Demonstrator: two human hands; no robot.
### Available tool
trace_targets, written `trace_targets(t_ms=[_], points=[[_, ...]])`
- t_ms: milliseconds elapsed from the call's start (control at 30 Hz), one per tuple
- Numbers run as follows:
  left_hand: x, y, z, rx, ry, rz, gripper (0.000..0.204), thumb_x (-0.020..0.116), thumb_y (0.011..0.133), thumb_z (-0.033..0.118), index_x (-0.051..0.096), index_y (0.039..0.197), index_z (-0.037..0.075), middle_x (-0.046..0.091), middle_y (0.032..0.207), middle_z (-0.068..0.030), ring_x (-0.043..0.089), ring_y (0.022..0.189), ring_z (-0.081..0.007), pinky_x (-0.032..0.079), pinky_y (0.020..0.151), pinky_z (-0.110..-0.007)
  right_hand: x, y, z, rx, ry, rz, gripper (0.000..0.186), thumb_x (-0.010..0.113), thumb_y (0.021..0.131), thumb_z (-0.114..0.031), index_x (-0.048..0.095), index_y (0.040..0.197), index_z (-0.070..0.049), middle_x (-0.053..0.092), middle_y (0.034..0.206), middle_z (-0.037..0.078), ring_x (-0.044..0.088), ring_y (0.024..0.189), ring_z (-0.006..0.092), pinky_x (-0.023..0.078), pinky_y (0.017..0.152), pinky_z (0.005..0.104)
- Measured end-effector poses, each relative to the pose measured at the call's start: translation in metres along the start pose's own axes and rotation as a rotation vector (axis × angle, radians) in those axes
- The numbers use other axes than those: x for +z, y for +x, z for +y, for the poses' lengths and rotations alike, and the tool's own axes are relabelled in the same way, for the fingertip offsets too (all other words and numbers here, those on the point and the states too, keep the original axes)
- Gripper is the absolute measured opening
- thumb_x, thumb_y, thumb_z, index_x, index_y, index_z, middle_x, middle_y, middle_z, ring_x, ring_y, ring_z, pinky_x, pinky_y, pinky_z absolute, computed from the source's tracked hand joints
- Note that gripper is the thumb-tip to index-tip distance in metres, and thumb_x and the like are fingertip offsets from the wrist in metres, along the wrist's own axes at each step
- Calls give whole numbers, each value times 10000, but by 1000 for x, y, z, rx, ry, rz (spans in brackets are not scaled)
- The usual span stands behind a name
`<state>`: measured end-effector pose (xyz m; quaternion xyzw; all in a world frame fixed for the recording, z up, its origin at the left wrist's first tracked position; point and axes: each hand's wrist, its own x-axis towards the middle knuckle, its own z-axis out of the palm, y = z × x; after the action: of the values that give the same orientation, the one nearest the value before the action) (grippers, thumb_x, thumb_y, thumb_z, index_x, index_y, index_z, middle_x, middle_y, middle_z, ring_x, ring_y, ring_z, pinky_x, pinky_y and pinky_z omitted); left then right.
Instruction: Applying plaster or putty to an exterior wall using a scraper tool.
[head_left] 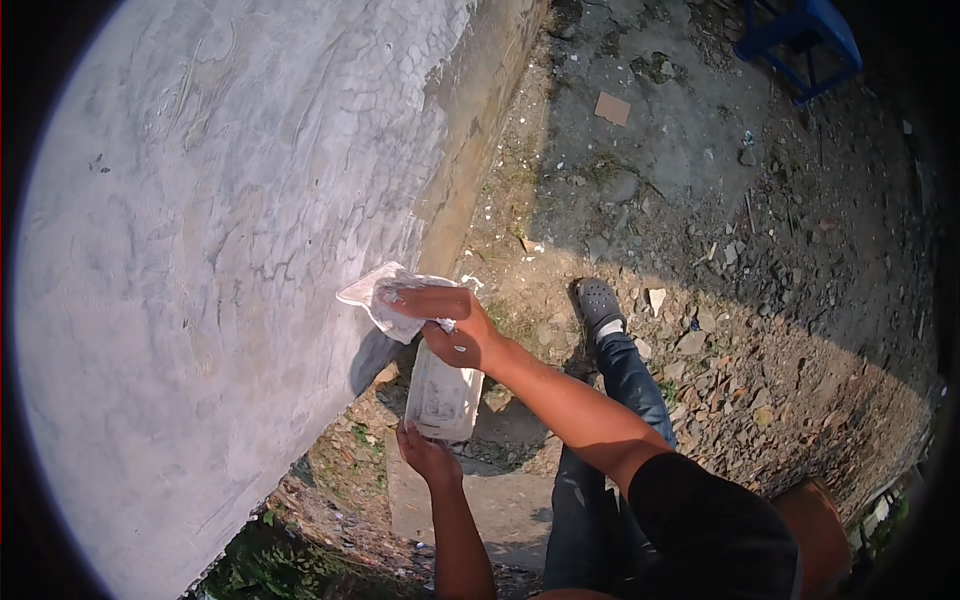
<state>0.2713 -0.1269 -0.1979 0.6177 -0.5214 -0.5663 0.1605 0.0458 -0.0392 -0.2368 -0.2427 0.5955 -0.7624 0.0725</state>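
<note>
My right hand (455, 325) is closed on a flat, pale, plaster-smeared spreader (378, 298) with a pointed corner. The spreader is at the grey-white wall (230, 210); whether it touches the surface I cannot tell. Lower down, my left hand (430, 457) grips the near end of a whitish rectangular tray (447, 398), which hangs just below my right hand. Grey and white smears mark the inside of the tray, and its far end is hidden behind my right hand. White paste shows on my right thumb and fingers.
Rubble and stones (760, 400) cover the ground at the right. A blue plastic stool (805, 35) stands at the far right, and a tan tile piece (612, 109) lies on the ground. My foot wears a grey clog (598, 303). Green plants (285, 565) grow below the wall.
</note>
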Motion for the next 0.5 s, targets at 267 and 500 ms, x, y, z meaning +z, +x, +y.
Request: trace_targets(t_ms=[267, 500], points=[[24, 8, -1, 76, -111, -160, 313, 459, 1023, 226, 484, 1270, 34, 575, 1222, -117, 567, 1125, -238, 458, 986, -399, -133, 119, 91, 310, -10, 645, 284, 601, 919, -45, 668, 1189, 11, 691, 957, 17, 569, 836, 93, 449, 748, 236], [-3, 7, -9, 64, 3, -114, 371, 444, 1023, 256, 451, 1310, 21, 536, 1288, -150, 526, 1207, -270, 416, 1049, -425, -79, 111, 102, 104, -186, 537, 499, 475, 777, 111, 663, 1224, -9, 696, 1186, 184, 661, 1116, 228, 466, 986, 296]])
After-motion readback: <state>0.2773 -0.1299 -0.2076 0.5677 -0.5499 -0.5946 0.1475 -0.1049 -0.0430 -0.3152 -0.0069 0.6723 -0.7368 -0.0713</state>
